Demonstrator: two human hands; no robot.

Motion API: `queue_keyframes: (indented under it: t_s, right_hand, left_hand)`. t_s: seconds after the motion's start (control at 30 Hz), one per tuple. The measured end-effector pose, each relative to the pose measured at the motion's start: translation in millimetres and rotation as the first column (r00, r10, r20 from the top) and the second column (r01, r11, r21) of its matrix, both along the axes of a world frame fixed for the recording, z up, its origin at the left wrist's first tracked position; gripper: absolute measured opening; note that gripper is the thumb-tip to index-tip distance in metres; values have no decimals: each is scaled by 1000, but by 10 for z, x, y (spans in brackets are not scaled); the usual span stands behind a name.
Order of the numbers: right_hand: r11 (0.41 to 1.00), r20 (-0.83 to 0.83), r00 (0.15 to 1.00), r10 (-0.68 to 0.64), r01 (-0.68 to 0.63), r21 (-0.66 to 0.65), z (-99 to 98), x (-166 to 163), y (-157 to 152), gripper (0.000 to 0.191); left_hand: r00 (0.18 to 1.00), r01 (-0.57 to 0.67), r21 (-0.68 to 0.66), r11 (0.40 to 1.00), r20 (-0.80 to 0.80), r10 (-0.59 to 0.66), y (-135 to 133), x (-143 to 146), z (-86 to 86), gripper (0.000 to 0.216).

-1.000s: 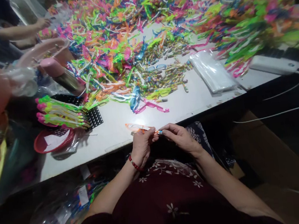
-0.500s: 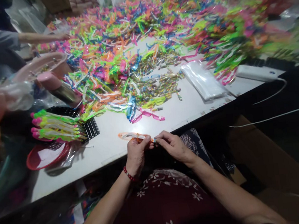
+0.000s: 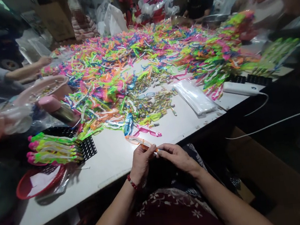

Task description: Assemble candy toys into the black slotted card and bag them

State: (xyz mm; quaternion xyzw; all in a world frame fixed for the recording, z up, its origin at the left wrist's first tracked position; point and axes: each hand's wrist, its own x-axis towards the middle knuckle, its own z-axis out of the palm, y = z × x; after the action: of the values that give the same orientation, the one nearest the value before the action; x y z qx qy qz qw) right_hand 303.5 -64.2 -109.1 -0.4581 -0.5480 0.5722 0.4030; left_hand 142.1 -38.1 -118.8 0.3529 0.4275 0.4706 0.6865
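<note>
My left hand (image 3: 143, 160) is closed around an orange-and-clear plastic piece (image 3: 135, 139), long and narrow, whose looped end sticks out toward the table. The fingertips of my right hand (image 3: 175, 156) pinch the near end of the same piece, close beside my left thumb. What exactly sits between those fingertips is too small to make out. Just beyond my hands lie a pink plastic piece (image 3: 150, 130) and a blue one (image 3: 128, 124). Behind them spreads a heap of small patterned stubby parts (image 3: 153, 97).
A large pile of bright plastic pieces (image 3: 131, 49) covers the table (image 3: 113, 171). On the left are a black perforated rack (image 3: 89, 149), a red dish (image 3: 25, 188) and a pink-capped bottle (image 3: 53, 104). A stack of clear bags (image 3: 196, 97) and a white power strip (image 3: 240, 88) lie right. Other people sit around.
The view has tilted up, showing more of the room and people at the back. My hands still hold the orange piece, which is now angled more steeply.
</note>
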Motion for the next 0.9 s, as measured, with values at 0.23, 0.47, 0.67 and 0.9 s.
queue_keyframes:
  t_s: [0.23,0.47,0.67,0.9]
  right_hand:
    - [998,59,997,-52,50,48,-60,30,48,35]
    - [789,157,775,-613,591,167,-261,874,617,48]
    - [660,516,440,-735,287,694,-310,1087,1113,28]
    - [770,677,612,-409,-167,616,-439,301,1275,9]
  left_hand:
    - [996,82,-39,996,35,-81,68,130,56,45]
    - [855,15,357,934,-489,173,467,93,10,18]
    - [415,639,547,540,-837,357,860,-31,-114,22]
    - [270,791,440,426,-874,403,985,-1,-158,11]
